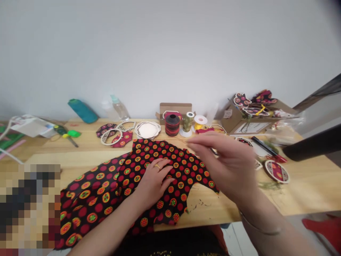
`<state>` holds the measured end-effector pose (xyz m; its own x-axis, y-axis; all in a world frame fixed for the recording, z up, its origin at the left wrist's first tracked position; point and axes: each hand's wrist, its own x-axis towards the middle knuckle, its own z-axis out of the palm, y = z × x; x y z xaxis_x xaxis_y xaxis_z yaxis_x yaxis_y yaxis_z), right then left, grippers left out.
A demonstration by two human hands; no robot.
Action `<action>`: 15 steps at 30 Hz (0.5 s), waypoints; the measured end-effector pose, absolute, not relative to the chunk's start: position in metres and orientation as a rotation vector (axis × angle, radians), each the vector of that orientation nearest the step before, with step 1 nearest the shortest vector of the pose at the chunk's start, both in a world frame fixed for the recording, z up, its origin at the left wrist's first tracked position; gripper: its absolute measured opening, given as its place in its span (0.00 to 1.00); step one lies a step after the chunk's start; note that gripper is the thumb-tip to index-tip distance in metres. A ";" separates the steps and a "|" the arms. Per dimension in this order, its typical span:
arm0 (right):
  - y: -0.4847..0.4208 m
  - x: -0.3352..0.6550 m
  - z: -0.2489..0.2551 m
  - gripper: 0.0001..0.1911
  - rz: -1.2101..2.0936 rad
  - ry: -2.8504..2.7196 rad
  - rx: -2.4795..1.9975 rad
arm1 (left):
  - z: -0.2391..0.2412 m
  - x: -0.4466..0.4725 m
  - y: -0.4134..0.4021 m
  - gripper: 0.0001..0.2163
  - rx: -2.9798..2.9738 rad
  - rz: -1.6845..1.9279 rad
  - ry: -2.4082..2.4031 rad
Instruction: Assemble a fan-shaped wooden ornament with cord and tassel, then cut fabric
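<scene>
Black fabric (138, 170) printed with red dots and orange-green flower circles lies over the table and hangs off its front edge at the left. My left hand (157, 177), with a ring on one finger, rests flat on it, fingers apart. Above the fabric's right side, my right hand (226, 156) is raised and slightly blurred, thumb and forefinger pinched together. A thin brownish thread (179, 139) seems to run left from those fingertips; whether a needle is there I cannot tell.
Along the wall stand a black-and-red thread spool (172, 126), a green spool (188, 122), a yellow spool (200, 122) and a teal thread cone (83, 111). Pale frames (112, 137) lie left. A cardboard box (231, 115), a marker (263, 147) and a dark pole (314, 142) are right.
</scene>
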<state>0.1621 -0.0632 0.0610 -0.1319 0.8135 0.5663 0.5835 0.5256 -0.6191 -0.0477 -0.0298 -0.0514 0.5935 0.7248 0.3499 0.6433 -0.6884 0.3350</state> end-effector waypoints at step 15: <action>0.059 0.058 0.022 0.15 -0.372 -2.672 -1.417 | -0.045 -0.050 -0.033 0.12 2.491 0.699 1.114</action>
